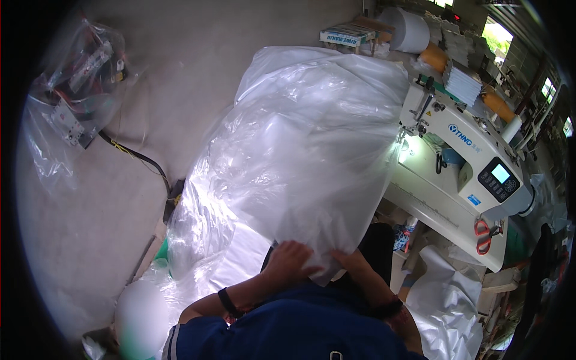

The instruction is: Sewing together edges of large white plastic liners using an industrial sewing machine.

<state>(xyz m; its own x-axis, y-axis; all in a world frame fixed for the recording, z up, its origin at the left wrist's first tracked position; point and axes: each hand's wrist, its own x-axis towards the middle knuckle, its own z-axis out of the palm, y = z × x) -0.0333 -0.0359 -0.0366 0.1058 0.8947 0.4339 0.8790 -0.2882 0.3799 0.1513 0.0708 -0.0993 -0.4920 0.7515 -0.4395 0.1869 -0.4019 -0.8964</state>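
Observation:
A large sheet of translucent white plastic film (318,138) spreads from the sewing table down to my lap, wrinkled and shiny at its left side. My left hand (291,261) lies on its near edge, slightly blurred, with the fingers stretched out over the film. Close beside it, my right hand (350,262) pinches the near edge, thumb on top and the other fingers mostly hidden. A white sewing machine (462,141) stands to the right, its lamp lit near the needle, and the film's right edge reaches that area.
Red-handled scissors (482,237) lie on the near right of the machine table (420,207). White film (447,300) hangs below it. Bagged electrical parts (78,90) sit at the far left, with a black cable (141,156) running toward the table. Stacked white material (462,84) and rolls stand behind.

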